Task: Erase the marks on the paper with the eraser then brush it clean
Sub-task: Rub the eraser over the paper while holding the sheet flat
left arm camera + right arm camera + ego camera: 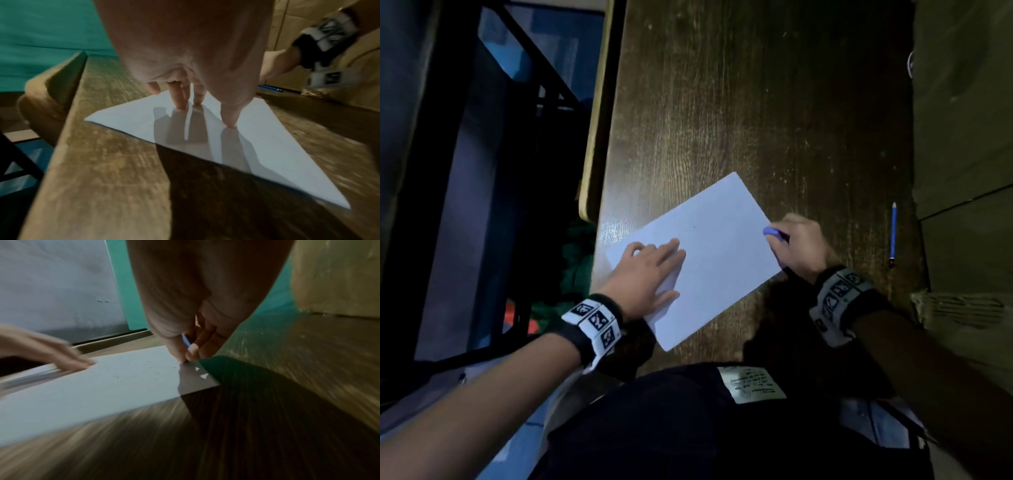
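Note:
A white sheet of paper (709, 253) lies skewed on the dark wooden table (756, 120). My left hand (650, 270) presses flat on its left part with straight fingers (197, 97). My right hand (798, 243) pinches a blue eraser (772, 232) at the paper's right edge. In the right wrist view the eraser (186, 340) shows between thumb and fingers, its tip down on the paper (102, 386), which carries faint grey marks and specks. A tiny dark dot sits near the sheet's middle.
A blue pencil (892, 233) lies on the table to the right of my right hand. A cardboard box (962, 137) stands along the right side. The table's left edge (599, 137) drops off to a black metal frame and the floor.

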Tool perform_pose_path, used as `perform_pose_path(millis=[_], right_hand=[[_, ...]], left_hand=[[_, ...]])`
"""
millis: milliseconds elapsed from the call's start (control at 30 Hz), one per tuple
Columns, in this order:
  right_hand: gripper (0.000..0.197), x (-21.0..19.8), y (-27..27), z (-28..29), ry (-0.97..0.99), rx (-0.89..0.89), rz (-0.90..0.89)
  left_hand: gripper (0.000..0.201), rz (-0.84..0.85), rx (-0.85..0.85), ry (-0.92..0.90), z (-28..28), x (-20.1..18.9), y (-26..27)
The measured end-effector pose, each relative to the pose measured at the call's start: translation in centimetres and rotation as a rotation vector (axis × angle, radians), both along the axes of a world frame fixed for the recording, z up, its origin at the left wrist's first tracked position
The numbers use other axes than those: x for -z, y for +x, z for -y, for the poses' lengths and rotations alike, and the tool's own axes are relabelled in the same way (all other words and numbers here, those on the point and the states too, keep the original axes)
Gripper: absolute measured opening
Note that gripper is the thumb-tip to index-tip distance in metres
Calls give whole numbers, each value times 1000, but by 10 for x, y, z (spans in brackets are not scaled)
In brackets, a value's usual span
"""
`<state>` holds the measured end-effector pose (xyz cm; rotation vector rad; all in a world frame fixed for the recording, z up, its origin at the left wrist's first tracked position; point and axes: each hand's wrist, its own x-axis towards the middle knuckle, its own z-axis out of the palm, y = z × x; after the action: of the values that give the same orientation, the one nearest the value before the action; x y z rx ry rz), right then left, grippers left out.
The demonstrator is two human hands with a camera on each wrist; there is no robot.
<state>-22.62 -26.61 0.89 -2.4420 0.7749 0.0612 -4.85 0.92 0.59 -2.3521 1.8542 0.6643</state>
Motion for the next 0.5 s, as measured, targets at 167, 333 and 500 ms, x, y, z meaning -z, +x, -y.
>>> perform_pose_path(millis=[167,333,500], right_hand=[[15,-2,26,-6,-13,135,104],[14,18,4,-81,-112,-110,26],[10,20,15,-63,41,-129,-81]], left_hand=[[85,74,-63,133,23,-10,-35],[80,76,-173,115,39,-10,-52],[56,-42,-91,22,17,-3,-39]])
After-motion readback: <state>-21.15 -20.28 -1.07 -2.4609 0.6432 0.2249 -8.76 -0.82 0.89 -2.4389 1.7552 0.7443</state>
